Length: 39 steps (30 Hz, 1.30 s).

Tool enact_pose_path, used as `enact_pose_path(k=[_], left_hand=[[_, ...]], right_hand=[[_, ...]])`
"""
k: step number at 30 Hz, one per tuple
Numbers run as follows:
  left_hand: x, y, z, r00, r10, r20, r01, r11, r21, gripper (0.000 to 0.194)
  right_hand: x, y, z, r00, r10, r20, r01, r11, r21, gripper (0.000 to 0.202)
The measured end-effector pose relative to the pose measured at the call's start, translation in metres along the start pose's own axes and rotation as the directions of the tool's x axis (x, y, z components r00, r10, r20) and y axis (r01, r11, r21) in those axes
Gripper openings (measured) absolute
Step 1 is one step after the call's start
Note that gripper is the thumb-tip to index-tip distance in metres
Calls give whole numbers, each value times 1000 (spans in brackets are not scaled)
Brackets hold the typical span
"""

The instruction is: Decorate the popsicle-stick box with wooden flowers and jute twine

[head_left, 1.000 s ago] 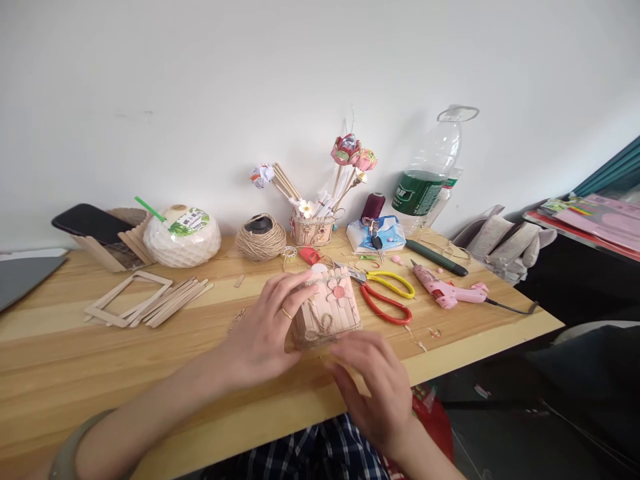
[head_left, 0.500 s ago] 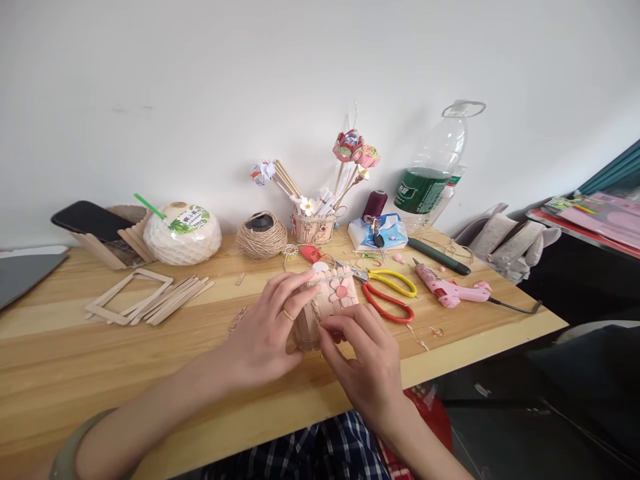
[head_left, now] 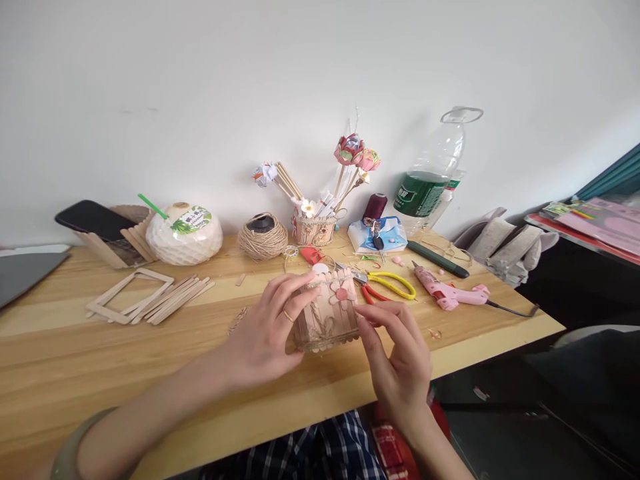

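Note:
A small pot made of craft sticks (head_left: pixel 330 313) stands tilted on the table in front of me. It has scalloped stick ends, a pink flower (head_left: pixel 342 294) on its face, twine along its top and bottom, and a twine bow (head_left: pixel 323 328) low on the left. My left hand (head_left: pixel 273 320), with a ring on one finger, is closed around the pot's left side. At the lower right edge of the pot, the thumb and index finger of my right hand (head_left: pixel 397 353) are pinched together. What lies between those fingertips is too small to make out.
Behind the pot are scissors (head_left: pixel 373 280) with red handles and yellow-handled pliers (head_left: pixel 395 283). To the right lies a pink glue gun (head_left: pixel 453 293). A twine ball (head_left: pixel 263 237), a decorated flower pot (head_left: pixel 315 230) and a large bottle (head_left: pixel 425 187) stand near the wall. Loose craft sticks (head_left: pixel 175 300) lie left.
My right hand has moved right, from the twine bow to the pot's right edge, uncovering the bow and lower front. My left hand keeps its hold, and the pot has hardly moved.

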<state>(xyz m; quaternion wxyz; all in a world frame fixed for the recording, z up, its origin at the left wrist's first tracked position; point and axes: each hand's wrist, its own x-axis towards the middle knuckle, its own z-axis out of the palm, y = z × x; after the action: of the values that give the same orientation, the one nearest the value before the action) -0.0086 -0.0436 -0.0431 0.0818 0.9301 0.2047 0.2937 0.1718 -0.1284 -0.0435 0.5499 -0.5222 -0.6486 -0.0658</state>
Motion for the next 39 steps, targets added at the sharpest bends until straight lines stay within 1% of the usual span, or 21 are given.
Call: enact_pose_path(k=[1, 3, 5, 7, 9, 11, 13, 16, 19, 21, 24, 27, 28, 30, 31, 32, 33, 34, 35, 36, 39], left_hand=[[0, 0, 0, 1000, 2, 4, -2, 1000, -3, 77], [-1, 0, -1, 1000, 5, 7, -5, 1000, -8, 77], [-1, -1, -2, 1000, 1, 9, -1, 1000, -13, 76], [-1, -3, -3, 1000, -10, 21, 11, 1000, -22, 76], [-1, -5, -4, 999, -23, 39, 24, 999, -36, 77], [-1, -8, -6, 999, -26, 46, 29, 998, -56, 77], [-1, -10, -7, 999, -18, 46, 22, 995, -93, 80], [-1, -12, -7, 998, 36, 56, -28, 988, -149, 84], [-2, -12, -5, 992, 103, 71, -91, 983, -159, 86], [-3, -11, -5, 991, 96, 91, -81, 983, -163, 88], [-2, -10, -9, 987, 46, 154, -16, 981, -193, 91], [1, -14, -22, 983, -17, 185, 66, 964, -258, 98], [3, -17, -27, 988, -55, 143, 94, 954, -284, 97], [5, -26, -37, 982, -190, -21, 174, 935, -308, 77], [6, -31, -40, 954, -279, -112, 237, 927, -289, 63], [7, -37, -41, 916, -370, -156, 324, 911, -255, 51], [6, -42, -41, 879, -451, -153, 417, 884, -210, 41], [6, -47, -40, 849, -518, -104, 501, 852, -152, 33], [5, -49, -36, 832, -553, -52, 546, 831, -108, 27], [4, -51, -32, 822, -569, -2, 568, 820, -69, 23], [2, -46, -16, 824, -557, 102, 559, 829, 11, 15]], right_hand=[[-2, 3, -1, 998, -63, 6, 63, 997, -48, 27], [-6, 7, -2, 978, -193, 76, 202, 971, -127, 32], [-8, 9, -4, 960, -235, 154, 255, 958, -129, 29], [-10, 11, -7, 977, -164, 134, 178, 979, -96, 23], [-12, 15, -9, 998, -45, 38, 47, 996, -75, 20], [-14, 21, -10, 998, 53, 19, -52, 997, -52, 25], [-16, 27, -9, 988, 90, 125, -86, 996, -40, 47], [-15, 32, -8, 932, 85, 352, -77, 996, -38, 87], [-10, 31, -11, 870, 75, 488, -77, 997, -16, 96], [-7, 29, -13, 854, 59, 516, -72, 997, 5, 97], [-5, 26, -14, 878, 12, 479, -25, 999, 20, 93], [-5, 29, -13, 892, -30, 452, 37, 999, -7, 74], [-5, 31, -14, 897, -28, 441, 43, 999, -24, 71], [-5, 36, -15, 914, -9, 405, 36, 998, -58, 70], [-6, 38, -17, 922, -2, 387, 32, 997, -72, 71], [-7, 40, -18, 928, 0, 373, 33, 996, -82, 73], [-8, 41, -20, 932, -4, 362, 40, 995, -90, 74], [-9, 41, -21, 936, -13, 351, 51, 994, -100, 74], [-11, 41, -22, 940, -25, 339, 67, 991, -112, 74], [-13, 40, -23, 945, -44, 324, 89, 988, -126, 73], [-20, 36, -20, 951, -129, 281, 183, 967, -175, 72]])
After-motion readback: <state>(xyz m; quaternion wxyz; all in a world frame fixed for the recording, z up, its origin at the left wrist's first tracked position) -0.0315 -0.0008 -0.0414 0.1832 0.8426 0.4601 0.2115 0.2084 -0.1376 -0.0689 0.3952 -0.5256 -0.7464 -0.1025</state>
